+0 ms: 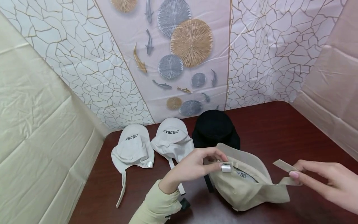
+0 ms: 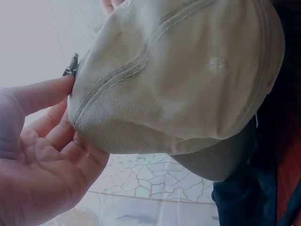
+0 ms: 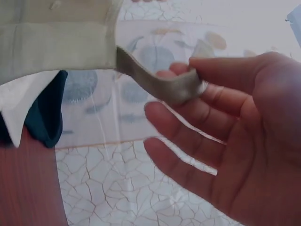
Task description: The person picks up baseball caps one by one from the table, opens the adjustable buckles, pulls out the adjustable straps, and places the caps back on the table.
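Observation:
A beige baseball cap [image 1: 237,189] is held up between both hands over the table, its inside partly showing in the head view. My left hand [image 1: 195,165] pinches the cap's edge by the silver buckle [image 1: 226,168], thumb on one side and fingers on the other. On the opposite side, my right hand [image 1: 321,177] pinches the cap's loose fabric strap [image 3: 160,87] between thumb and index finger, and the strap bends back with its end sticking up. In the right wrist view the remaining fingers are spread. The left wrist view shows the cap's stitched crown [image 2: 188,80] close up.
Two white caps [image 1: 131,152] [image 1: 172,137] with dark lettering lie at the back left of the dark red table [image 1: 279,130], straps hanging forward. A black bucket hat [image 1: 213,127] sits beside them, partly behind the beige cap. Patterned cloth [image 1: 251,62] hangs behind the table.

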`<state>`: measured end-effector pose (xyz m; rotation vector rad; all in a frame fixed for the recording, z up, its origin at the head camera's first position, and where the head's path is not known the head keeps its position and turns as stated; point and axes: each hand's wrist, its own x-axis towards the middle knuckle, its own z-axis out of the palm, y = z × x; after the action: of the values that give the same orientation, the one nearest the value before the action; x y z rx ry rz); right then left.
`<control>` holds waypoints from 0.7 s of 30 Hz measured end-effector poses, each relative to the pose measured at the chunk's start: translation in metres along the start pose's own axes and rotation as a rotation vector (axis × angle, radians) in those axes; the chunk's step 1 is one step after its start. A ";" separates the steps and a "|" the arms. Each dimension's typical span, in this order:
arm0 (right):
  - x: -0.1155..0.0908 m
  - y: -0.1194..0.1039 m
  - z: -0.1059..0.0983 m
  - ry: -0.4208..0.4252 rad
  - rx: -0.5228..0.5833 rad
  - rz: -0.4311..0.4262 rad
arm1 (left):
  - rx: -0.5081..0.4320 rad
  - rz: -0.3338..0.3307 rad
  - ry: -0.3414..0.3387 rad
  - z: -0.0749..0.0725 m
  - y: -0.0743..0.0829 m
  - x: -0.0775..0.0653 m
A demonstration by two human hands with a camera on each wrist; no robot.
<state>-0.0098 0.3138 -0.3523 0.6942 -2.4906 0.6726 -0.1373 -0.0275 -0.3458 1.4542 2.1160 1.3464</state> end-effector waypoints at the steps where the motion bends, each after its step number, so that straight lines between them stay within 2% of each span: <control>1: 0.000 -0.002 0.001 0.009 0.028 -0.033 | 0.001 0.001 -0.006 0.000 0.000 0.000; 7: -0.003 -0.010 0.011 -0.032 0.164 -0.152 | 0.025 0.004 -0.040 0.000 -0.004 -0.004; 11: -0.014 -0.002 0.023 -0.165 0.165 -0.057 | 0.040 -0.020 -0.045 -0.002 -0.010 -0.010; 14: -0.024 0.008 0.036 -0.340 0.142 0.086 | 0.036 -0.037 -0.057 -0.005 -0.017 -0.015; 15: -0.026 0.011 0.042 -0.359 0.128 0.105 | 0.037 -0.043 -0.065 -0.006 -0.019 -0.017; 18: -0.030 0.018 0.060 -0.355 0.132 0.052 | 0.065 -0.055 -0.115 -0.008 -0.028 -0.024; 21: -0.032 0.021 0.077 -0.298 0.104 -0.054 | 0.146 -0.053 -0.215 -0.008 -0.038 -0.031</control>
<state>-0.0202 0.2977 -0.4361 0.9593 -2.7074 0.7289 -0.1508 -0.0608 -0.3796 1.5097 2.1325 0.9865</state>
